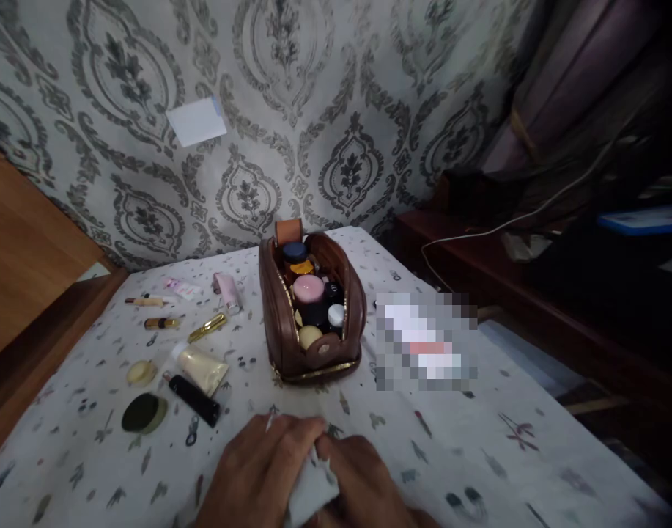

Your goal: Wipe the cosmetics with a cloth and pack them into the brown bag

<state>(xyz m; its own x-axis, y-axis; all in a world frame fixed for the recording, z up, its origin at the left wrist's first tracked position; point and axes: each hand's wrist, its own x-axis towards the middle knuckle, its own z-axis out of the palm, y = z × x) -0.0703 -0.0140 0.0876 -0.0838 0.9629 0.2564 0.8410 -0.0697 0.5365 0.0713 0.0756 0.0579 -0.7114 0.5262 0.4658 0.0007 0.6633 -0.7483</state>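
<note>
My left hand (pixel 259 466) and my right hand (pixel 366 473) meet low in the middle of the view. Both are closed around a crumpled white tissue (pixel 314 490), or perhaps a thin cloth; anything inside it is hidden. Just beyond them stands a brown leather toiletry bag (pixel 276 323), unzipped at the top. Inside it show a jar with a dark blue lid (pixel 295 252), a pink-lidded jar (pixel 308 287), a white cap (pixel 336 315) and a cream-coloured lid (pixel 310 337). Neither hand touches the bag.
Left of the bag lie a cream tube (pixel 201 367), a black tube (pixel 193 400), a dark-lidded jar (pixel 143 413), a small yellow jar (pixel 141 372), a gold tube (pixel 207 327) and a pink tube (pixel 226 292). A pixelated patch covers something to the right. Patterned wallpaper rises behind.
</note>
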